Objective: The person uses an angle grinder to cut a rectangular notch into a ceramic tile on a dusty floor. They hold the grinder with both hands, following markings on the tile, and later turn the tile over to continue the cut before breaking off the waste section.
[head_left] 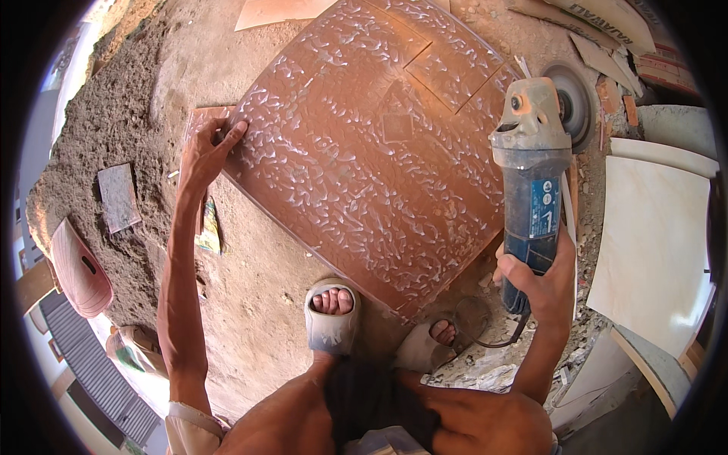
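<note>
A large brown tile point(318, 152) with a pale squiggly pattern lies in front of me, with straight cut lines and a small square outline on its upper part. My left hand point(211, 148) grips its left corner, fingers bent and thumb on the surface. On the right, my right hand point(542, 280) is wrapped around the lower body of a blue angle grinder point(531, 193). The grinder is held upright, its dusty metal head toward the far side. Its round disc point(569, 106) faces right, beside the tile's right corner, apart from it. The cord hangs from the handle's bottom.
Pale slabs point(652, 243) lean at the right, with filled sacks point(591, 23) at the far right. Rubble lies by my right foot. A dark sand heap point(114, 98) rises at the left, with a grey tile piece point(119, 197) on it. My sandalled feet point(332, 311) stand near the tile's close edge.
</note>
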`<move>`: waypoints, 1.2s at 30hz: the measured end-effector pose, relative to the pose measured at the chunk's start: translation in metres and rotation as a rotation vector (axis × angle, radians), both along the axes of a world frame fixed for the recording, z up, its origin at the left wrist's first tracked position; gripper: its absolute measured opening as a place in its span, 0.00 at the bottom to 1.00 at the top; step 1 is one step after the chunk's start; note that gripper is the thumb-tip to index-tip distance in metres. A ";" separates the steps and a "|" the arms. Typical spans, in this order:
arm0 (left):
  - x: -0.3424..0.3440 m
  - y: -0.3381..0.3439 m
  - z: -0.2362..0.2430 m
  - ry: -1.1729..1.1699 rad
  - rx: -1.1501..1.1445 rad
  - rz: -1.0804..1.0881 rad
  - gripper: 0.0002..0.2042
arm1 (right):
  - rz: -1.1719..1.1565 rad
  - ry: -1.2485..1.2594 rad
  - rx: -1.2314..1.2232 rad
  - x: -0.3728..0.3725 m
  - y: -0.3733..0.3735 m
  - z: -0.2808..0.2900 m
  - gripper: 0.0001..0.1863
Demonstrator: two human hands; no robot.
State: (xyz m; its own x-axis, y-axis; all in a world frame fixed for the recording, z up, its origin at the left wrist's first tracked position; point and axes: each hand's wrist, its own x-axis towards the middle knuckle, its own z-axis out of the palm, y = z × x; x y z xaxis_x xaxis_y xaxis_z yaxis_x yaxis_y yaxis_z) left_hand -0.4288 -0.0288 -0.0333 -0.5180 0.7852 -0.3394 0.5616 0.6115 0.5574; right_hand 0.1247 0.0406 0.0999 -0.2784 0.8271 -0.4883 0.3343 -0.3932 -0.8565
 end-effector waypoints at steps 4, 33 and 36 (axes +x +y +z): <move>-0.005 0.049 0.012 -0.119 0.000 -0.041 0.33 | -0.018 0.004 -0.068 0.003 0.000 -0.006 0.30; 0.017 0.057 -0.047 -0.311 0.383 0.364 0.13 | 0.259 0.002 0.019 -0.046 0.019 -0.086 0.37; 0.016 0.059 -0.054 -0.308 0.393 0.359 0.17 | 0.251 -0.001 0.022 -0.043 0.021 -0.090 0.36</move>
